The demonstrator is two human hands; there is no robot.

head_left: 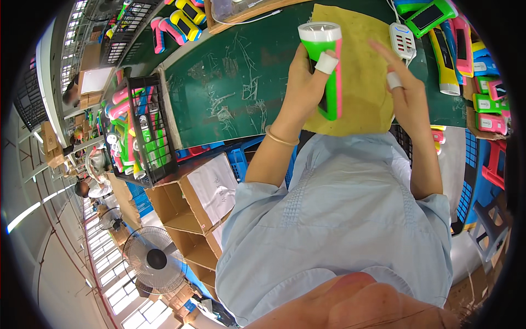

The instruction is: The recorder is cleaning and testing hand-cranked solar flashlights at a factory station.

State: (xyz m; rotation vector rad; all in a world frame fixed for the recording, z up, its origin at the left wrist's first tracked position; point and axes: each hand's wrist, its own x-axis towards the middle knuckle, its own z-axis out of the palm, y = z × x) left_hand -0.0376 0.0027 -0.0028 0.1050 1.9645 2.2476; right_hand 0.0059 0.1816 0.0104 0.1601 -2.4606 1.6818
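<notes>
My left hand (pixel 304 82) is closed around a green and pink flashlight (pixel 332 90) with a white head. The flashlight stands nearly upright in the picture, its head at the far end, above a yellow sheet (pixel 364 107) on the green table. White tape wraps my left thumb. To the right, my right hand (pixel 408 93) is apart from the flashlight, its index finger stretched toward it and slightly blurred. It holds nothing that I can see, and a finger of it also carries white tape.
A white multi-port charger (pixel 402 41) lies at the sheet's right edge. Several colourful flashlights (pixel 444 55) are heaped beyond it. More lie at the far left (pixel 186 22). A black crate (pixel 153 131) full of them stands left of the table, near cardboard compartments (pixel 175 205) and a fan (pixel 156 259).
</notes>
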